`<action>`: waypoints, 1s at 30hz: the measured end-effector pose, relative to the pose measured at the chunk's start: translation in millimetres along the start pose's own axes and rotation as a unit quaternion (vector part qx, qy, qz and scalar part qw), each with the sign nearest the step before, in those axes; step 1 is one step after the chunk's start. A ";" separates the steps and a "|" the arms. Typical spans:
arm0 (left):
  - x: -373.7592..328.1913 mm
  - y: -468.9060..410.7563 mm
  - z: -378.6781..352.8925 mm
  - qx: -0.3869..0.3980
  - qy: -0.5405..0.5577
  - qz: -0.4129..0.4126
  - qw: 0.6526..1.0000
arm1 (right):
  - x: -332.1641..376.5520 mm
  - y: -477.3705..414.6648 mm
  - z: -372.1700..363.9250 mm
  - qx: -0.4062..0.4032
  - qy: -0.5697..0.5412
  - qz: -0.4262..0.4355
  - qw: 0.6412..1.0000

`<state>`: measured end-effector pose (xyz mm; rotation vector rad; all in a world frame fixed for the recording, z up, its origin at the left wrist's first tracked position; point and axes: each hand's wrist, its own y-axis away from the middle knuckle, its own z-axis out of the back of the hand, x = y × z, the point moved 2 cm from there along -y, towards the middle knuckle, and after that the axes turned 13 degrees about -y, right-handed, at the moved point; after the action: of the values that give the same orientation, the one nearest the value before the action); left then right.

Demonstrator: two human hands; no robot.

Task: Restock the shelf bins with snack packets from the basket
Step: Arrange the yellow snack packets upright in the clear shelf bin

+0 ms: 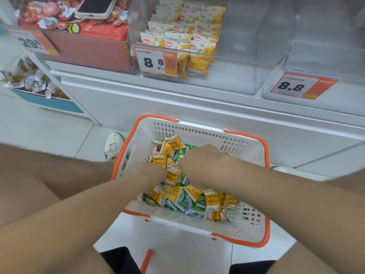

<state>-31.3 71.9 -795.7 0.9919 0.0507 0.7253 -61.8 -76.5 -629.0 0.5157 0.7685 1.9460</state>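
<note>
On the floor in front of the shelf unit, we record a white basket with orange handles, standing between the person's knees. It holds a loose heap of snack packets, yellow and green mixed, spread from the far left corner to the near right corner.

Both hands are down inside the basket. The left hand lies at the left side of the heap, its fingers clenched round a bunch of yellow packets that stands up against it. The right hand lies just beside it, toward the far wall, knuckles up. Its fingers are buried in the packets, and we cannot tell whether they grasp anything.

Above the basket, on the shelf, we note a clear middle bin. Rows of stocked yellow packets stand upright in its left part, behind a price tag reading 8.8. A second clear bin stands to its right, with its own tag also reading 8.8. To the left, a red-fronted bin holds red-wrapped items, and a phone lies on top of them. Lower left, a blue bin holds small wrapped sweets. A white shoe rests on the floor just beside the basket's left wall.
</note>
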 end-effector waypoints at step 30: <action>106.1 147.0 227.5 -0.314 0.680 0.075 0.659 | -96.1 64.1 96.5 -0.398 -0.798 0.080 0.445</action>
<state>52.5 13.3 -523.3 -0.4088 0.9790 1.3876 3.9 -155.4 -518.9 1.3785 -1.3946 0.8497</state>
